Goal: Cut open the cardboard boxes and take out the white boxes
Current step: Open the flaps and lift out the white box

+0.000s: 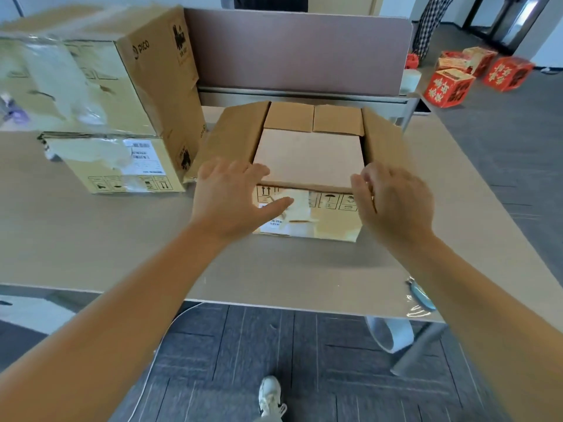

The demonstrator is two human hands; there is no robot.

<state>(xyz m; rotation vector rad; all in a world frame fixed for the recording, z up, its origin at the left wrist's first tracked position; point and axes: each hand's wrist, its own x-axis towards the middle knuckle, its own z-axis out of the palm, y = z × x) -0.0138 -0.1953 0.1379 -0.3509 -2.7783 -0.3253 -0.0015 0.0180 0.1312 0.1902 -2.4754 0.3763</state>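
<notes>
Left arm: bare, stretched forward from lower left. Left hand (231,199): palm down, fingers spread and nearly straight, thumb pointing to the right. Right arm: bare, stretched forward from lower right. Right hand (396,202): back toward the camera, fingers bent loosely downward, tips blurred. The two hands sit level with each other, well apart.

Matt brown cardboard box (307,166) (glossy tape); smooth matt table (91,239)

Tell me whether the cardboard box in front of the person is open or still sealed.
Open. The cardboard box has its side flaps folded outward and its far flaps raised, exposing a pale flat surface inside.
</notes>
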